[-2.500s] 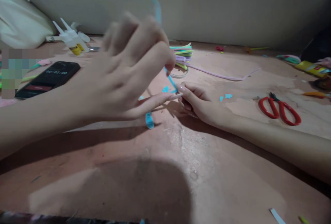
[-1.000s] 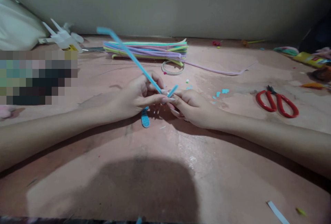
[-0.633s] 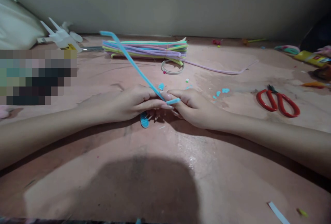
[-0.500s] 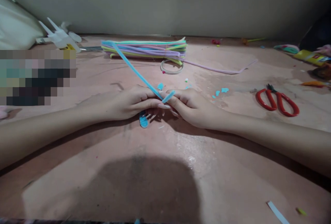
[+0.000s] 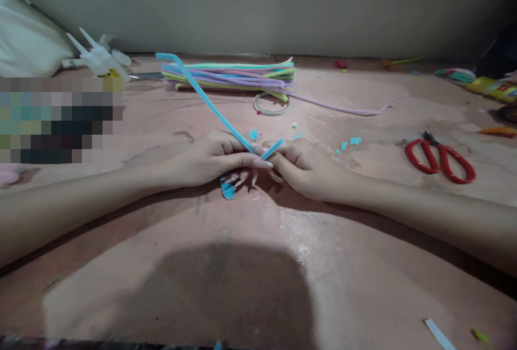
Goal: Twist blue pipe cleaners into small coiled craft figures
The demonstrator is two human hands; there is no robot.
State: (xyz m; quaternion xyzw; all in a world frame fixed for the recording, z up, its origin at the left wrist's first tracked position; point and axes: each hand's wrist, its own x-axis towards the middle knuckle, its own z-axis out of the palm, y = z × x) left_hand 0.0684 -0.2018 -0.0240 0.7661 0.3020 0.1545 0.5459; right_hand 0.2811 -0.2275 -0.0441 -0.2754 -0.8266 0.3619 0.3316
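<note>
Pinching a light-blue fuzzy strip between the thumb and fingers of the left hand, close to a sharp bend. Pressing the thumb and fingers of the right hand together at the same spot, meeting the left fingertips above the tabletop. Holding the strip's long part slanting up and away to the left, with its far tip bent over sideways, and pointing the short end up to the right, across the right fingers. Curling the left hand's lower fingers over a flat blue piece, partly hiding it. Facing a bundle of pastel strips, with a lilac strand trailing off to the right and a pale ring lying just in front. Having blue scraps lying beyond the right hand, and red-handled scissors lying farther right, blades pointing away. Having white nozzle bottles standing or leaning at the far left.
</note>
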